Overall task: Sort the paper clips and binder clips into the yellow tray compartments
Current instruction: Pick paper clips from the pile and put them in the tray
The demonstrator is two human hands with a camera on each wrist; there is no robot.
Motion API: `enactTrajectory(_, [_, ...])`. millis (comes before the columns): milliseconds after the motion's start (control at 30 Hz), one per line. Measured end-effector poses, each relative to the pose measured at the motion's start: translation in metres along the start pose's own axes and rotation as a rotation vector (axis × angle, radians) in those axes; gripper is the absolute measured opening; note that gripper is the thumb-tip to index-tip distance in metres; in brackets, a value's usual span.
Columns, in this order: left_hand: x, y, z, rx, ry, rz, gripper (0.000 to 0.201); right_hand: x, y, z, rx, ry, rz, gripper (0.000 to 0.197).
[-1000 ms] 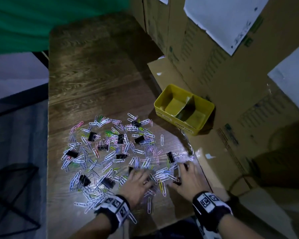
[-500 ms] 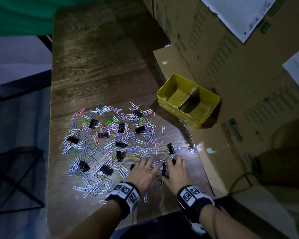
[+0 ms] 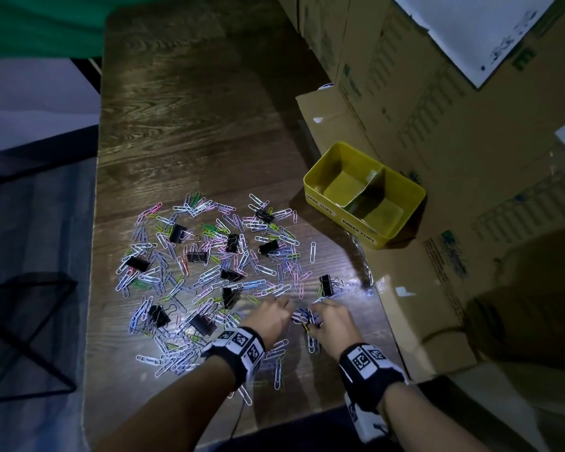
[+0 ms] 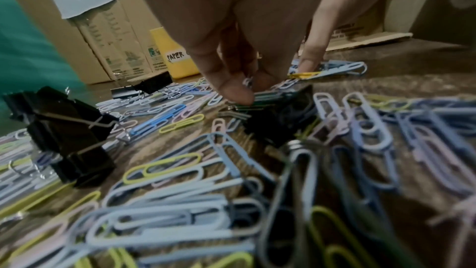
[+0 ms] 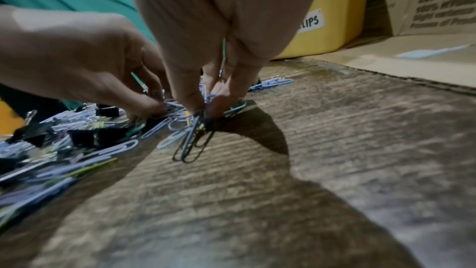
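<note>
Several pastel paper clips [image 3: 209, 272] and black binder clips [image 3: 177, 232] lie scattered on the wooden table [image 3: 193, 125]. At the pile's near right edge, my left hand [image 3: 274, 313] and right hand [image 3: 323, 316] meet fingertip to fingertip. Both pinch a bunch of paper clips [image 3: 302, 316] gathered between them. In the right wrist view my right hand [image 5: 203, 107] pinches a hanging cluster of clips [image 5: 190, 142], with the left hand [image 5: 90, 58] beside it. My left fingers [image 4: 231, 89] curl onto clips beside a binder clip [image 4: 278, 117]. The yellow two-compartment tray [image 3: 327, 207] stands far right and holds nothing.
Cardboard boxes [image 3: 454, 125] rise along the table's right side, and a flattened flap [image 3: 336, 122] lies under the tray. A black wire stool [image 3: 30, 337] stands on the floor to the left. The far half of the table is bare wood.
Both hands lay flat and spread on the pile's near edge before. They have drawn together, and their fingers now bunch up and pinch a cluster of paper clips.
</note>
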State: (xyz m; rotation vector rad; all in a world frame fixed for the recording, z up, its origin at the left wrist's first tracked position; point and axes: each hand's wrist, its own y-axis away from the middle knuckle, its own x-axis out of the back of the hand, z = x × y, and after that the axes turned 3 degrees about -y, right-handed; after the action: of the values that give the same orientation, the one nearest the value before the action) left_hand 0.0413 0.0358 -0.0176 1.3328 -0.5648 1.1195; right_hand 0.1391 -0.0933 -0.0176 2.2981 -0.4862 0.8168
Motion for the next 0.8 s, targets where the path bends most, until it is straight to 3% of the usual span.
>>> enactTrajectory(67, [-0.001,-0.004,-0.007,-0.015,0.049,0.022,0.043,0.000,-0.004,0.002,-0.010,-0.023,-0.015,0.040])
enactTrajectory(233, [0.014,-0.008,-0.030,0.114,0.407,0.066,0.019,0.008,-0.011,0.009,-0.086,-0.208,0.028,0.033])
enactTrajectory(400, [0.052,-0.003,-0.045,0.167,0.795,-0.032,0.013,0.027,-0.008,0.003,-0.106,-0.543,0.087,0.027])
enactTrajectory(500, [0.088,-0.006,-0.053,0.112,0.944,-0.031,0.018,0.045,-0.004,-0.010,-0.095,-0.768,0.120,0.031])
enactTrajectory(667, [0.159,-0.026,-0.067,-0.026,1.055,0.154,0.010,0.086,0.003,-0.031,-0.063,-1.036,0.288,0.038])
enactTrajectory(800, [0.203,-0.067,-0.061,-0.129,1.188,0.338,0.016,0.121,0.012,-0.047,0.073,-1.098,0.384,0.026])
